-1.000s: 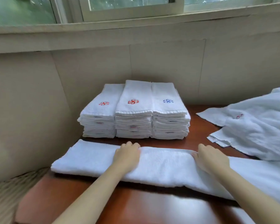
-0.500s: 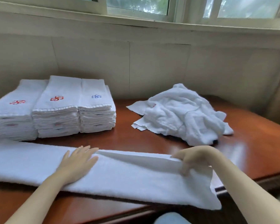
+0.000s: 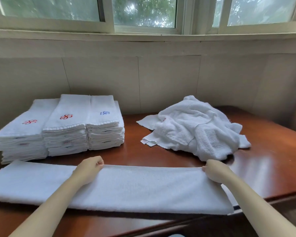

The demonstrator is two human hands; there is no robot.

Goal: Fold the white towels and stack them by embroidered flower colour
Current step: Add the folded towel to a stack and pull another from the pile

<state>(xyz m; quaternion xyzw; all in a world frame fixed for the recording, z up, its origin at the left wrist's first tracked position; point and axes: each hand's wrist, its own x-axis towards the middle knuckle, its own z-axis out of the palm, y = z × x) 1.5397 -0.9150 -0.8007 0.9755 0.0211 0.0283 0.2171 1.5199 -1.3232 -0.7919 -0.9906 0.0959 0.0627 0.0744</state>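
A long white towel, folded lengthwise, lies across the near part of the wooden table. My left hand pinches its far edge near the middle. My right hand pinches the same far edge near the right end. At the back left stand three stacks of folded towels: two topped with red flowers and one topped with a blue flower. A heap of unfolded white towels lies at the back right.
A beige wall and a window sill run behind the table. The table's right front edge runs just past the towel's right end, which hangs slightly over it. Bare wood shows between the stacks and the heap.
My view has turned right and then settled. The right hand has brought the towel's near layer over to the far edge, and the left hand went from lying flat to pinching that edge.
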